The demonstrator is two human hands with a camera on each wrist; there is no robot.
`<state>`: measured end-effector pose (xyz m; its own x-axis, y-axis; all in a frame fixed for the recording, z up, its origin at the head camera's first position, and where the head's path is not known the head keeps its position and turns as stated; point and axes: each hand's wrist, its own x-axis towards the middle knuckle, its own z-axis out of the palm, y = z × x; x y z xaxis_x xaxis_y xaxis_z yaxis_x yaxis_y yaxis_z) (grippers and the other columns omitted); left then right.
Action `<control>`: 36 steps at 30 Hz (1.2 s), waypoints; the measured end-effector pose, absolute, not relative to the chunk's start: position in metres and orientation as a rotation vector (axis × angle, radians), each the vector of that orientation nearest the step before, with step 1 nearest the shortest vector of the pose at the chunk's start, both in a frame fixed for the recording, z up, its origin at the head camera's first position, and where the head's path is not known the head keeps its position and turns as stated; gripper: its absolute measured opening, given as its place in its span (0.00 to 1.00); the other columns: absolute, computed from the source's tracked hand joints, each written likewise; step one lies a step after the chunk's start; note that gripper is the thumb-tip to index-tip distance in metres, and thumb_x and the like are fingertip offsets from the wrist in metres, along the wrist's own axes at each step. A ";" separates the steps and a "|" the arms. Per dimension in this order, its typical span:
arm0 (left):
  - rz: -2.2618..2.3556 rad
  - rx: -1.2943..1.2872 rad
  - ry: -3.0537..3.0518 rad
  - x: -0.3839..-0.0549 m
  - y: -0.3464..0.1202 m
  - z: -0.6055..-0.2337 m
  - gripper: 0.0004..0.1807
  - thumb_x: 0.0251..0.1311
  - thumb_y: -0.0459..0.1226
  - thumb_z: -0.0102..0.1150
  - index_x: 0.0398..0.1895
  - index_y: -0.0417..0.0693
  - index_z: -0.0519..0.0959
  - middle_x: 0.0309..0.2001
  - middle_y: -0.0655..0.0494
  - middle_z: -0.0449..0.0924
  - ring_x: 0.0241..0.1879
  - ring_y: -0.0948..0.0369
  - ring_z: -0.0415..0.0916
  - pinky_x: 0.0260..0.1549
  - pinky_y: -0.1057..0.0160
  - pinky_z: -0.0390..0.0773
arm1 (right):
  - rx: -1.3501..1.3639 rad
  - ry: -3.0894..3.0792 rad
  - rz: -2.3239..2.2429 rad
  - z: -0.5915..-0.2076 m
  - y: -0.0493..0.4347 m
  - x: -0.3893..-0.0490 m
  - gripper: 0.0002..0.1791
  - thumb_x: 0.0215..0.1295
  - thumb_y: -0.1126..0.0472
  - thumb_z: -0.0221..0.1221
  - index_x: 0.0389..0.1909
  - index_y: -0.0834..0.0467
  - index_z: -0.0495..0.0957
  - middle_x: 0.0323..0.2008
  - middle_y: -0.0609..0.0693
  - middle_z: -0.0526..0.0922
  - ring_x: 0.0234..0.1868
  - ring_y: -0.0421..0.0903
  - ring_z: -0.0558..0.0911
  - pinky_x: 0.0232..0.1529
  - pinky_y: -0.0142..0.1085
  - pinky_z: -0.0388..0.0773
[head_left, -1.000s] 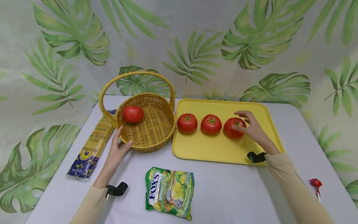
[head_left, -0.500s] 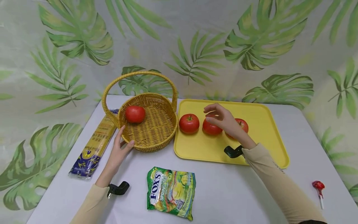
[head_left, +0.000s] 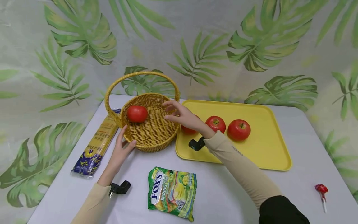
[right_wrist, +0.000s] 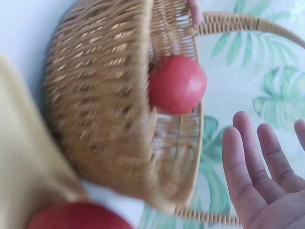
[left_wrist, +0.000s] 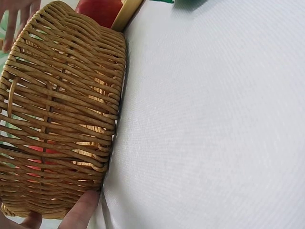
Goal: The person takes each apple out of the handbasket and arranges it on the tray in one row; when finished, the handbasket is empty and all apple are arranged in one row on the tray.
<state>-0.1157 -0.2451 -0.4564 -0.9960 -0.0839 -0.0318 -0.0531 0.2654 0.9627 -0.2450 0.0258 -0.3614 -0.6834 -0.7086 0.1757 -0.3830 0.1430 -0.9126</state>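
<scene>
Right hand (head_left: 185, 117): fingers apart and slightly bent, thumb clear of them, nothing held; it's over the right rim of the round yellow-brown wicker basket (head_left: 151, 148) with tall arched handle. Left hand (head_left: 118, 155): fingers spread wide, not wrapped round anything, fingertips touching the basket's outer wall at front left. One round red fruit (head_left: 137, 114) sits inside, near the left wall. Yellow rectangular plastic tray (head_left: 263, 151) is just right of the basket, three more red fruits (head_left: 239, 129) in a row on it, leftmost partly hidden by the right arm. Farther out on the white-covered table (head_left: 223, 193): long yellow-and-blue spaghetti pack (head_left: 96, 146) left, green printed FOX'S bag (head_left: 172, 193) in front, red lollipop (head_left: 321, 188) far right.
</scene>
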 end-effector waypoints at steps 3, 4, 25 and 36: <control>-1.879 0.138 -2.488 -0.116 -0.245 -0.457 0.42 0.69 0.43 0.52 0.77 0.65 0.39 0.75 0.47 0.27 0.68 0.33 0.42 0.60 0.36 0.58 | -1.040 2.099 -1.568 -0.361 0.007 -0.249 0.25 0.68 0.61 0.57 0.64 0.57 0.64 0.53 0.56 0.72 0.43 0.51 0.79 0.43 0.39 0.77; -1.879 0.140 -2.490 -0.116 -0.246 -0.458 0.41 0.69 0.43 0.52 0.77 0.65 0.39 0.75 0.47 0.27 0.68 0.34 0.42 0.60 0.36 0.58 | -1.028 2.085 -1.579 -0.361 0.001 -0.251 0.25 0.68 0.61 0.57 0.65 0.56 0.64 0.53 0.56 0.72 0.42 0.52 0.80 0.41 0.39 0.78; -1.870 0.140 -2.505 -0.116 -0.245 -0.453 0.41 0.70 0.41 0.51 0.77 0.63 0.38 0.75 0.46 0.28 0.68 0.33 0.43 0.59 0.34 0.59 | -0.550 1.962 -1.630 -0.393 -0.076 -0.277 0.35 0.69 0.57 0.56 0.73 0.50 0.54 0.69 0.69 0.50 0.58 0.68 0.70 0.56 0.58 0.69; -1.854 0.140 -2.507 -0.118 -0.247 -0.459 0.41 0.70 0.41 0.51 0.77 0.66 0.40 0.75 0.47 0.29 0.68 0.34 0.44 0.58 0.34 0.60 | -0.423 1.905 -1.610 -0.399 -0.100 -0.266 0.36 0.68 0.59 0.56 0.74 0.48 0.53 0.70 0.61 0.54 0.57 0.69 0.72 0.56 0.55 0.70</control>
<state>-0.1184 -0.2472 -0.4587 -0.9958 -0.0845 -0.0363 -0.0595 0.2904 0.9550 -0.2659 -0.1003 -0.3990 -0.7677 -0.5946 -0.2387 0.1361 0.2127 -0.9676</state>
